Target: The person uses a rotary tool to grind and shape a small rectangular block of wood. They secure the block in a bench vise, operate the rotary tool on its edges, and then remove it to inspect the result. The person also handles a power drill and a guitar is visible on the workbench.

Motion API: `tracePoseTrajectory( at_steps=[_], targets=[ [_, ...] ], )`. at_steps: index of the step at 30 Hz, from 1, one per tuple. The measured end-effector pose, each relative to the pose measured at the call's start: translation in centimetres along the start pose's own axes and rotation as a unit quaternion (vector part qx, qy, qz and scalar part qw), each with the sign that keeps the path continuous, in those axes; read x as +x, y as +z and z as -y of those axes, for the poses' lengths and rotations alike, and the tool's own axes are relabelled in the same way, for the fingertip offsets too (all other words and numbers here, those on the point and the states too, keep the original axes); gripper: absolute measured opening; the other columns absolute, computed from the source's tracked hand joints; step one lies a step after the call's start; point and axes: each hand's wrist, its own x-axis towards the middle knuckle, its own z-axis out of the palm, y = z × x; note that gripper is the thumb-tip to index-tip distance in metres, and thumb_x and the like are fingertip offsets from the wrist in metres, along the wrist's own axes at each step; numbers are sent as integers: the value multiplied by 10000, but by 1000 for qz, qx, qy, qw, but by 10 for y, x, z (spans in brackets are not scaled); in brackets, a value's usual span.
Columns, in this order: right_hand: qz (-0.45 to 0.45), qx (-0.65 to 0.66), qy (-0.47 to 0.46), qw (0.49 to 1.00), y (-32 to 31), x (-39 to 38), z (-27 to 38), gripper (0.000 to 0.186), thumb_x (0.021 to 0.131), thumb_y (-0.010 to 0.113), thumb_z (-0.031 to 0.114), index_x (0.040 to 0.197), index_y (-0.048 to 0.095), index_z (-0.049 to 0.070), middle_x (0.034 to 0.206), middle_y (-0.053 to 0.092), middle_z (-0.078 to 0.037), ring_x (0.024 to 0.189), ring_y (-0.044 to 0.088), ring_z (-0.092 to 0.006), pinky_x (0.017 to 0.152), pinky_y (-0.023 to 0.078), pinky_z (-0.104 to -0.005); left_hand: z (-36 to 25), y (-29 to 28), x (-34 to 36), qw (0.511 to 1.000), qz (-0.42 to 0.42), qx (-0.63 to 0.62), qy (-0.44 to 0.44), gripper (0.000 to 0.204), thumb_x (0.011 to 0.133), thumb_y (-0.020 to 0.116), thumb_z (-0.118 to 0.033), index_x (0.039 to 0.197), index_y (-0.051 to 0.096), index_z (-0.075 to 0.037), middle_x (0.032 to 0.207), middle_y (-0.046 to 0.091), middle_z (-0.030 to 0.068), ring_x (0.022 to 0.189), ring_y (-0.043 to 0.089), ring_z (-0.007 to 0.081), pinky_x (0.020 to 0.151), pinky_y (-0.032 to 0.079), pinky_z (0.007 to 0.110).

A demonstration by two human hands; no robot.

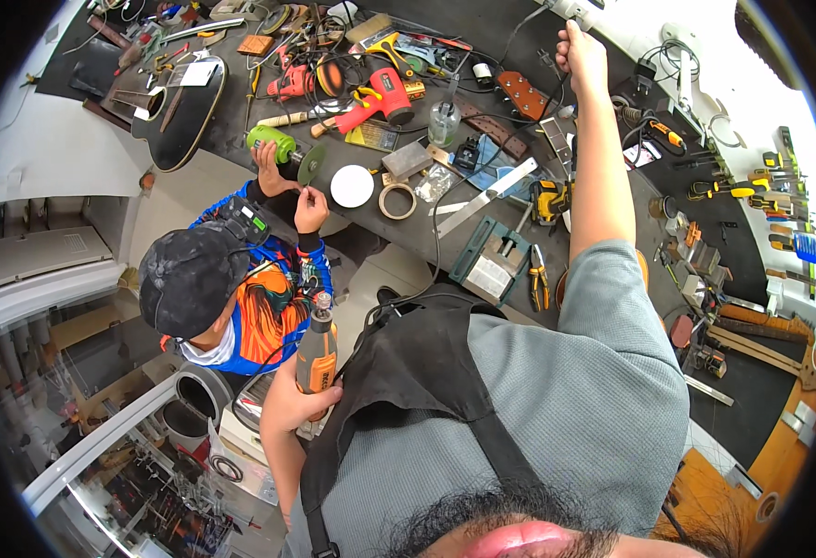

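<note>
My left hand (298,395) is wrapped round an orange and black rotary tool (318,358), held upright beside my apron (398,363) with its collet end up. A black cord (438,223) rises from near my apron across the bench edge. My right arm stretches to the far side of the bench, where my right hand (583,58) is closed just below a white socket strip (570,11) with a dark plug cord (512,46) beside it. Whatever those fingers pinch is too small to make out.
At left a co-worker in a cap (189,284) works at a green bench grinder (278,144). The bench holds a red heat gun (384,98), a vise (493,265), pliers (539,277) and a yellow drill (550,200). A black guitar body (180,121) lies far left.
</note>
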Motion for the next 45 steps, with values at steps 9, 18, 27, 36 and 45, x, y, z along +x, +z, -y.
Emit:
tracePoseTrajectory(
  at_steps=[9, 18, 27, 36, 45],
  targets=[
    [-33, 3, -16, 999, 3, 35, -23, 373, 1149, 680, 379, 1022, 719, 30, 720, 649, -29, 546, 597, -139, 491, 431, -282, -2, -3, -1, 1000, 0, 20, -7, 552, 769, 889, -51, 1262, 648, 11, 1061, 726, 59, 930, 739, 167, 854, 605, 339],
    [-92, 63, -7, 994, 29, 9, 10, 373, 1149, 624, 392, 959, 634, 71, 650, 582, -24, 446, 539, -163, 396, 381, -319, -7, 0, 3, 1000, 6, -10, -24, 624, 779, 923, -98, 1335, 664, 18, 1081, 754, 43, 953, 725, 138, 915, 586, 331],
    [-51, 74, 23, 996, 22, 56, -15, 417, 1173, 573, 421, 1031, 650, 37, 724, 646, -79, 535, 639, -218, 463, 462, -351, -10, 3, 0, 1000, 9, 11, -13, 548, 796, 925, -94, 1275, 679, 5, 1049, 792, 46, 931, 757, 144, 901, 607, 341],
    [50, -309, -136, 940, -16, -144, 39, 533, 1099, 715, 262, 1524, 582, -31, 1282, 755, -247, 1150, 734, -307, 1018, 586, -425, 22, -14, 19, 992, 101, 72, 23, 734, 805, 916, -151, 1466, 654, 33, 1259, 777, 93, 1152, 713, 171, 1061, 553, 356],
    [493, -216, 413, 735, -96, -524, -175, 352, 1021, 601, 16, 1352, 716, 54, 1249, 793, -124, 1104, 786, -262, 973, 624, -435, 81, -24, 61, 974, 207, 87, 3, 886, 839, 960, -208, 1595, 554, 11, 1315, 707, 77, 1184, 671, 169, 1072, 542, 355]
  ],
)
